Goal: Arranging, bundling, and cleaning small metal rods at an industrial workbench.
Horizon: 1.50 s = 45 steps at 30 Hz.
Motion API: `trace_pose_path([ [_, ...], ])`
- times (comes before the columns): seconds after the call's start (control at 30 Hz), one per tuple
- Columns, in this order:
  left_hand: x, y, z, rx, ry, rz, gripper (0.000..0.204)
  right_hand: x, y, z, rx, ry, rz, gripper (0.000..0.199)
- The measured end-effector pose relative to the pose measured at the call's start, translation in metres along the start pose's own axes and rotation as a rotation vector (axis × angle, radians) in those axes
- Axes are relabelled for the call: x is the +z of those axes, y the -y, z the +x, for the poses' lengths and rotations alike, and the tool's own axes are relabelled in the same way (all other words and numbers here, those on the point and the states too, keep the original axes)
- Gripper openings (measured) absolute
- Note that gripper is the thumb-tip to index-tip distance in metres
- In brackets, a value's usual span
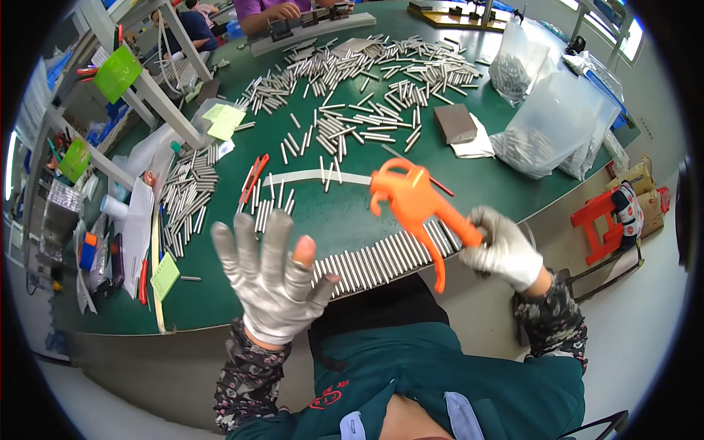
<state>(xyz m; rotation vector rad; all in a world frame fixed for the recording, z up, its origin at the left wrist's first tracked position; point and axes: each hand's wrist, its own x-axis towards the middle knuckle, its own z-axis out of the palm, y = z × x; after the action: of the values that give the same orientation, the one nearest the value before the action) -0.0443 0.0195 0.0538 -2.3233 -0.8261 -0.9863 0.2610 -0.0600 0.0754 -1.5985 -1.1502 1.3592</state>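
My right hand (502,249), in a grey-white glove, is closed round the end of an orange air blow gun (411,194). The gun is held up over the near part of the table, its curved lever (437,264) hanging free of my fingers. My left hand (275,282) is raised with its fingers spread and holds nothing; its glove leaves the tips of the index finger and thumb bare. Between and behind my hands, a row of metal pins (367,260) lies side by side along the table's near edge.
Loose metal pins (330,70) are heaped across the green table (293,293). Red-handled pliers (254,178) lie behind my left hand. Plastic bags of pins (546,125) and a brown block (455,123) stand at right. A person (275,11) works across the table.
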Motion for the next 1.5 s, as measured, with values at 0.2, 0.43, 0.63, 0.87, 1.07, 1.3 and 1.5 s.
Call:
trace_pose_path([
  [0.2,-0.021,0.003,0.026,0.099,0.249,-0.107,0.025,0.009,-0.032,-0.035,0.048,0.316,0.103,0.054],
  [0.43,-0.009,-0.049,0.035,0.349,0.267,-0.258,0.019,0.025,-0.083,-0.031,0.272,0.921,0.469,0.072],
  [0.63,0.033,-0.036,0.061,0.28,0.36,-0.765,0.067,0.011,-0.105,-0.06,-0.026,0.373,0.082,0.031],
  [0.87,0.105,-0.047,0.065,0.514,0.743,-0.797,0.12,-0.005,-0.142,-0.103,0.13,-0.039,-0.053,0.019],
  [1.07,0.119,-0.06,0.066,0.57,0.837,-0.757,0.116,-0.003,-0.163,-0.108,0.043,-0.223,-0.1,0.016],
  [1.3,0.116,-0.057,0.07,0.561,0.782,-0.771,0.115,0.008,-0.155,-0.097,-0.042,-0.228,-0.32,0.013],
  [1.5,0.118,-0.068,0.061,0.524,0.785,-0.847,0.105,0.015,-0.16,-0.107,0.004,-0.273,-0.25,0.016],
])
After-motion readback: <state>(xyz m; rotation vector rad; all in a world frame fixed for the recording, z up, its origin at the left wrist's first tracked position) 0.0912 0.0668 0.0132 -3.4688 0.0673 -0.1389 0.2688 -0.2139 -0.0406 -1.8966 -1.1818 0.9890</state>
